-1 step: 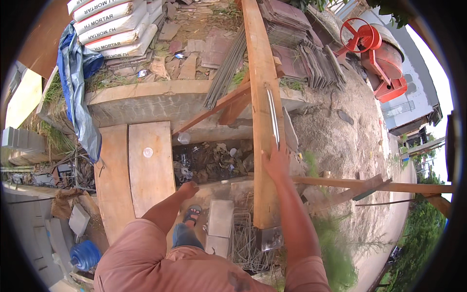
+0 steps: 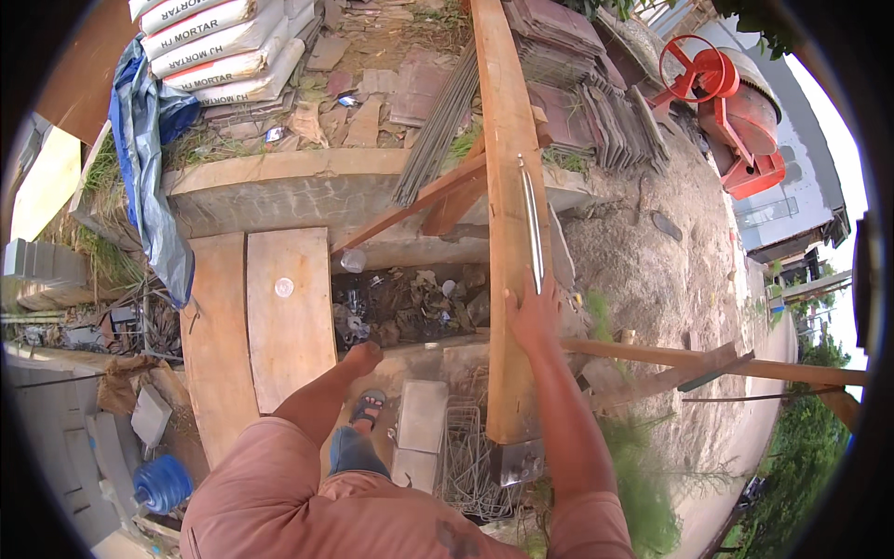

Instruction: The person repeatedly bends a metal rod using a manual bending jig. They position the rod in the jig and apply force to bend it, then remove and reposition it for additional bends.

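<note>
A long, thick wooden beam (image 2: pixel 509 214) runs away from me, right of the middle. My right hand (image 2: pixel 535 321) lies on its top face with fingers spread, pointing away from me. Under and beside these fingertips is the near end of a slim, shiny metal bar (image 2: pixel 532 219), which lies lengthwise along the beam. My left hand (image 2: pixel 361 358) is held low with its fingers curled in, and nothing shows in it. It is apart from the beam, over the near edge of a trench (image 2: pixel 410 303) littered with rubbish.
Two wooden boards (image 2: pixel 289 326) lie left of the trench. My sandalled foot (image 2: pixel 369 407) stands beside concrete blocks (image 2: pixel 421 419) and bent wire (image 2: pixel 470 466). Another timber (image 2: pixel 708 359) crosses at right. Beyond are stacked sacks (image 2: pixel 196 42), roof tiles (image 2: pixel 559 37) and a red cement mixer (image 2: pixel 736 121).
The beam and the metal bar have shifted slightly to the right in the picture, with my right hand still on the beam. My left hand has moved very little.
</note>
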The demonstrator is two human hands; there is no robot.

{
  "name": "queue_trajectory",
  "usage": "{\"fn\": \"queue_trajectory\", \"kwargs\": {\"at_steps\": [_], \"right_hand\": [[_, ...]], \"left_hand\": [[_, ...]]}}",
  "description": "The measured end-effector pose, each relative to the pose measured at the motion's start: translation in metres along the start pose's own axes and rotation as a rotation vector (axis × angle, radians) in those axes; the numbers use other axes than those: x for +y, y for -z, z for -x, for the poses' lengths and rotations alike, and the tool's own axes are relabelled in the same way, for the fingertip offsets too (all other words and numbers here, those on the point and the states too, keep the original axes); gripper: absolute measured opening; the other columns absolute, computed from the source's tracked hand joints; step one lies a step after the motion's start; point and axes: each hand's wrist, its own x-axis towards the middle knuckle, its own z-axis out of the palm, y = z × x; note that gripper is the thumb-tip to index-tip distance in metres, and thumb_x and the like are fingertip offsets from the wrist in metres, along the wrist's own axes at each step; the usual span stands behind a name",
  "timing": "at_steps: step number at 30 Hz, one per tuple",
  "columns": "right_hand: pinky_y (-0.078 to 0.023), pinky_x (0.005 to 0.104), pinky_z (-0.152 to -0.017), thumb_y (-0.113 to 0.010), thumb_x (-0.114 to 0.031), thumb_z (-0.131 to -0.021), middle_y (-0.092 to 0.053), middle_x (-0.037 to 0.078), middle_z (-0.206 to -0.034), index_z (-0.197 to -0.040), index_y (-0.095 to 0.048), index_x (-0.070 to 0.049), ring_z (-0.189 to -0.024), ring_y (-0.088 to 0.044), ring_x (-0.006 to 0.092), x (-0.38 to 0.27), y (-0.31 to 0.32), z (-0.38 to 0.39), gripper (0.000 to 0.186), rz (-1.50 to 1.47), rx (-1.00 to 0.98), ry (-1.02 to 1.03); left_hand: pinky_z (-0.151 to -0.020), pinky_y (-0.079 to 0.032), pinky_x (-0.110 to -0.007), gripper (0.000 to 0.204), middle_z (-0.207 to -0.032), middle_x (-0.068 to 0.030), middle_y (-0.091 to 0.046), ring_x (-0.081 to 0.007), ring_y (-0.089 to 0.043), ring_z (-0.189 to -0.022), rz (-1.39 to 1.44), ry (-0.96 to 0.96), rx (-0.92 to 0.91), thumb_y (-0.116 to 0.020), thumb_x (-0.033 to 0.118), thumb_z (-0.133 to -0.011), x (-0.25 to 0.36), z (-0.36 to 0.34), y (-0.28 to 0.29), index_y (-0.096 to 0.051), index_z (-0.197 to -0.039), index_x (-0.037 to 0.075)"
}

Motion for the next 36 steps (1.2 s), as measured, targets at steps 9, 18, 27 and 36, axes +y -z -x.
{"fn": "queue_trajectory", "kwargs": {"at_steps": [9, 18, 27, 36], "right_hand": [[-0.025, 0.0538, -0.11, -0.056, -0.038, -0.091, -0.027, 0.029, -0.144, -0.147, -0.032, -0.006, -0.135, -0.028, 0.0444, -0.012, 0.006, -0.022, 0.069, 0.088, -0.165, 0.07], [-0.026, 0.0576, -0.108, -0.062, -0.036, -0.086, -0.024, 0.034, -0.142, -0.147, -0.03, -0.004, -0.132, -0.026, 0.0507, -0.008, 0.014, -0.02, 0.076, 0.053, -0.264, 0.063], [-0.029, 0.0596, -0.105, -0.067, -0.038, -0.081, -0.022, 0.035, -0.141, -0.146, -0.028, -0.002, -0.129, -0.028, 0.0536, -0.004, 0.014, -0.014, 0.084, 0.07, -0.271, 0.081], [-0.029, 0.0618, -0.104, -0.071, -0.036, -0.076, -0.02, 0.036, -0.141, -0.148, -0.024, -0.005, -0.127, -0.028, 0.0565, 0.002, 0.011, -0.01, 0.092, 0.08, -0.239, 0.106]], "left_hand": [[-0.088, -0.047, -0.045, 0.037, -0.103, -0.0198, -0.068, -0.0378, -0.062, -0.103, 0.424, 0.484, 0.485, -0.058, 0.036, -0.089, 0.033, -0.139, 0.138, -0.068, -0.108, 0.006], [-0.09, -0.048, -0.047, 0.038, -0.109, -0.0211, -0.066, -0.0388, -0.062, -0.103, 0.111, 0.357, 0.585, -0.057, 0.035, -0.089, 0.066, -0.324, 0.232, -0.064, -0.112, 0.004], [-0.087, -0.051, -0.046, 0.041, -0.111, -0.0181, -0.066, -0.0363, -0.062, -0.105, -0.048, 0.345, 0.483, -0.064, 0.034, -0.085, 0.073, -0.374, 0.261, -0.058, -0.112, 0.003], [-0.083, -0.054, -0.041, 0.026, -0.104, -0.0142, -0.07, -0.0304, -0.069, -0.097, -0.232, 0.333, 0.425, -0.049, 0.017, -0.092, 0.086, -0.388, 0.269, -0.069, -0.104, 0.006]]}}
